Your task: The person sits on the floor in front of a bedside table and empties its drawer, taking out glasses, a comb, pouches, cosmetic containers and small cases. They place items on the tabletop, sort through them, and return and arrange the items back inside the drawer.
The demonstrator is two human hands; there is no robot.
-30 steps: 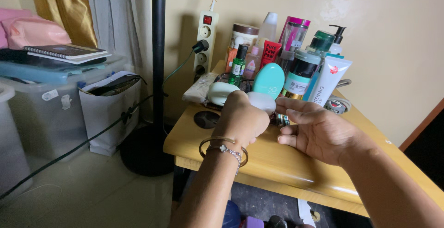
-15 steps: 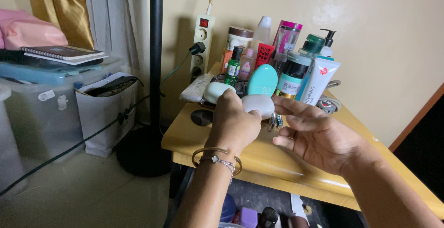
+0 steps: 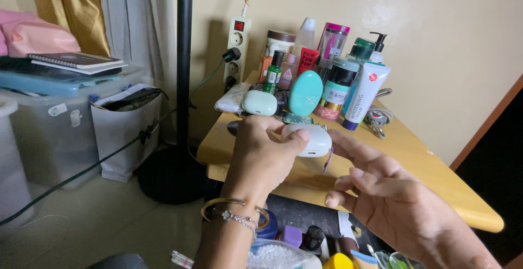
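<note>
Head view: left hand [image 3: 260,157] grips one white case [image 3: 308,139]; right hand [image 3: 381,190] open.

Smooth, glossy white plastic is seen on the small case [image 3: 308,140] gripped by the left hand [image 3: 261,157]; a thin beaded cord [image 3: 328,160], w/ matt look, is hung from it. Polished metal is shown by the bangle [image 3: 231,202] & chain bracelet [image 3: 239,219]. The table [image 3: 414,165] is topped w/ smooth, satin yellowish wood. The teal egg-shaped bottle [image 3: 305,92] is finished in matt plastic
</note>
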